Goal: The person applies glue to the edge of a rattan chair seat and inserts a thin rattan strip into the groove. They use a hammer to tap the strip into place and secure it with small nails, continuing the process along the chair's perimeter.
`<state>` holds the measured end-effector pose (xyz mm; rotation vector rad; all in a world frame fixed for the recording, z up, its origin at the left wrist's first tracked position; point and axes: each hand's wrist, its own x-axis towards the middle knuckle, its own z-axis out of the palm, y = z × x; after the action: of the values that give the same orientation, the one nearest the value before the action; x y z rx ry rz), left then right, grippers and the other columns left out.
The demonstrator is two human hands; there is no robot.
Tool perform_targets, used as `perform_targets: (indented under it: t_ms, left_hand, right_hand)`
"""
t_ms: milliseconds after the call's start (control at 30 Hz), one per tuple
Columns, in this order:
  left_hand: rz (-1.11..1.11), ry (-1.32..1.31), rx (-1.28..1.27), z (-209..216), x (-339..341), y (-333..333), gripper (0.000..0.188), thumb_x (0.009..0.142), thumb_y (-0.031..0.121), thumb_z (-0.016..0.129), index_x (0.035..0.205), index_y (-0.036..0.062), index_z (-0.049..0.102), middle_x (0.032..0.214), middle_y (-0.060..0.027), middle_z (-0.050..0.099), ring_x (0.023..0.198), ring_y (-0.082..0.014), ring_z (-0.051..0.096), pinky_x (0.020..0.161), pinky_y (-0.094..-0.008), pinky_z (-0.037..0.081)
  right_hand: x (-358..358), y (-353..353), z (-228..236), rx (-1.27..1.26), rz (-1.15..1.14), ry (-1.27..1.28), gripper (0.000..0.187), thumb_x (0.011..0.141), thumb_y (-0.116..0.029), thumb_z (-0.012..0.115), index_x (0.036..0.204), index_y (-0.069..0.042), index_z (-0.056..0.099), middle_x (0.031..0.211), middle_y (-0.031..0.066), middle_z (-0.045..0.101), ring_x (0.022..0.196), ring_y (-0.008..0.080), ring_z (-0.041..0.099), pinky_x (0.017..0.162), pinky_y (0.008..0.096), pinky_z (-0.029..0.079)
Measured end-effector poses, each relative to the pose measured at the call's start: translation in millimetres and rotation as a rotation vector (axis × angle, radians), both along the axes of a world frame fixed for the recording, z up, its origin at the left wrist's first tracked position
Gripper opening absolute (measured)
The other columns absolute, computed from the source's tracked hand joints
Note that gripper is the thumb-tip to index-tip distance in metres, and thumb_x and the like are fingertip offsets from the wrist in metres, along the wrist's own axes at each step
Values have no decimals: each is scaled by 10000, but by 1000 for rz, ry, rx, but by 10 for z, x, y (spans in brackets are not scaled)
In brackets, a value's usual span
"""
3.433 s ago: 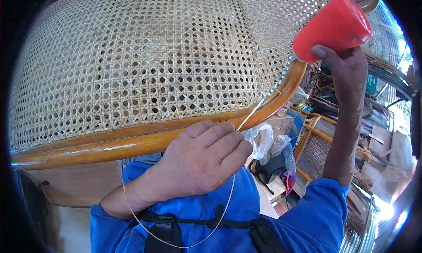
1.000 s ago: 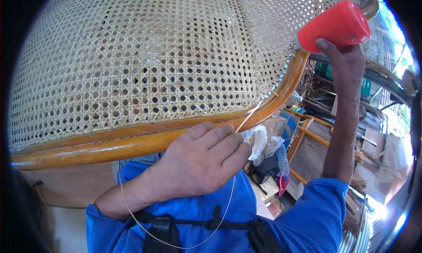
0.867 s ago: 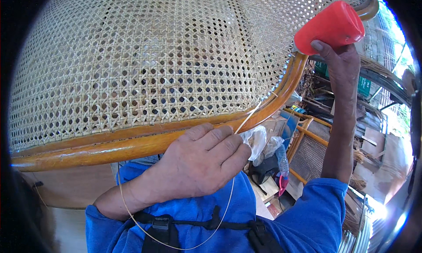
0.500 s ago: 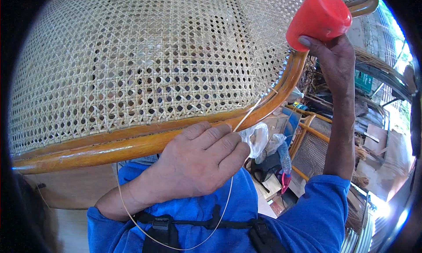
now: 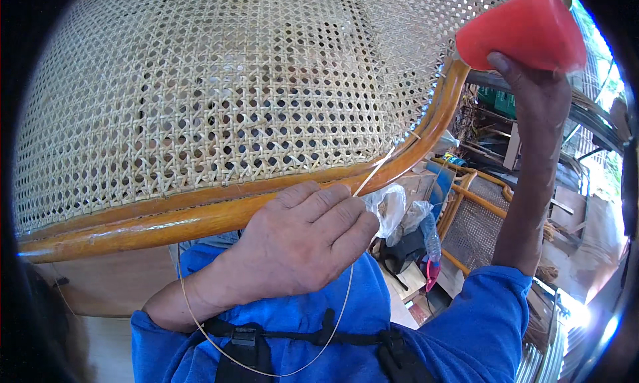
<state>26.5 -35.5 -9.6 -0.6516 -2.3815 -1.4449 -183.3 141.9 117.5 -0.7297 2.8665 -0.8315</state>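
The red bottle [image 5: 520, 33] gripped by the right hand [image 5: 542, 93] is best guided steadily along the frame [image 5: 452, 93] beside it — the strand [image 5: 375, 175] held taut by the left hand [image 5: 309, 243].

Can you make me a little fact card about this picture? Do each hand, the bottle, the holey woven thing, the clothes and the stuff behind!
Left hand: at the wooden frame, gripping a thin pale strip
Right hand: holding up the red bottle
Bottle: tilted, its narrower end down at the frame's curve
Woven thing: pale cane panel with many small holes, edged by the frame
Clothes: blue shirt, black straps
Behind: clear plastic bottle, whitish plastic bag
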Motion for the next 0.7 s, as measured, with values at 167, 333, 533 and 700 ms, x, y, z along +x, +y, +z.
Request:
perform_targets:
  t_ms: [167,333,533,700]
  left_hand:
    - [-5,-7,-17,9,-9,-9,216,722,173,641,925,99,623,911,-38,644,896,-196,624,733,-325,487]
    - [-12,-5,-24,22,-16,-25,214,724,175,636,923,97,624,912,-41,645,893,-199,626,736,-326,489]
    - [-21,-13,-22,13,-11,-17,213,726,174,634,922,93,625,914,-47,646,889,-204,629,741,-326,491]
    - [-32,-24,-12,6,-8,-13,221,721,177,637,924,93,628,915,-49,647,894,-204,626,745,-327,490]
  right_hand:
    - [-26,-25,-27,122,-47,-87,471,744,-115,754,1136,15,527,1045,106,626,976,175,595,875,307,470]
    - [-80,59,-141,82,-45,-176,479,713,-135,772,1114,-20,535,1042,118,647,985,181,617,892,321,472]
    - [-59,39,-182,104,-46,-163,450,733,-104,756,1112,-3,536,1047,100,637,986,168,600,890,320,465]
    - [-10,39,-271,111,46,-146,445,745,-84,737,1132,-3,532,1037,100,641,977,173,606,892,320,464]
